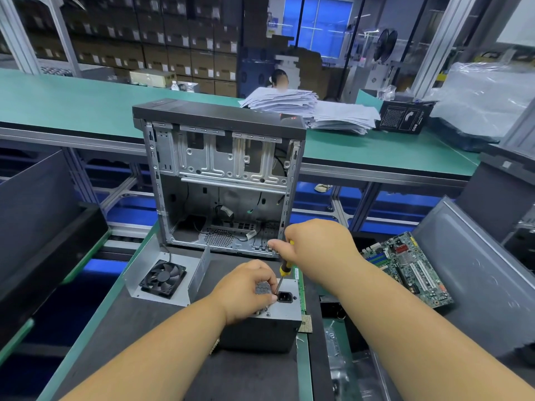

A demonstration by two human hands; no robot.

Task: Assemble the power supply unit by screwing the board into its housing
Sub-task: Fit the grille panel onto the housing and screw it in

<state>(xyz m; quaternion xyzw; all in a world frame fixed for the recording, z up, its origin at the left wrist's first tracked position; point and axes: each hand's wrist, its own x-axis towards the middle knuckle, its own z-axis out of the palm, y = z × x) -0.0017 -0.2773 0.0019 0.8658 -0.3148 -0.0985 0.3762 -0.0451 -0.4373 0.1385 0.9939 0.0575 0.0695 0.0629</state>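
A person's two bare forearms reach over a dark work mat toward a grey power supply housing (267, 319) that sits directly beneath both hands. The left hand (246, 287) rests on the housing's top face, fingers curled over the honeycomb vent, thumb and forefinger pinched close beside the screwdriver tip. The right hand (315, 244), just beyond and above the left, grips a yellow-and-black screwdriver (283, 273). Its shaft slants down and toward the person, meeting the housing just left of the black power socket (285, 297). The screw itself is too small to see. Right of the fingers, a green board edge (302, 293) borders the housing. Beyond stands an open computer case (220, 175), and to the left lies a fan bracket (163, 277), leaving room for turning.
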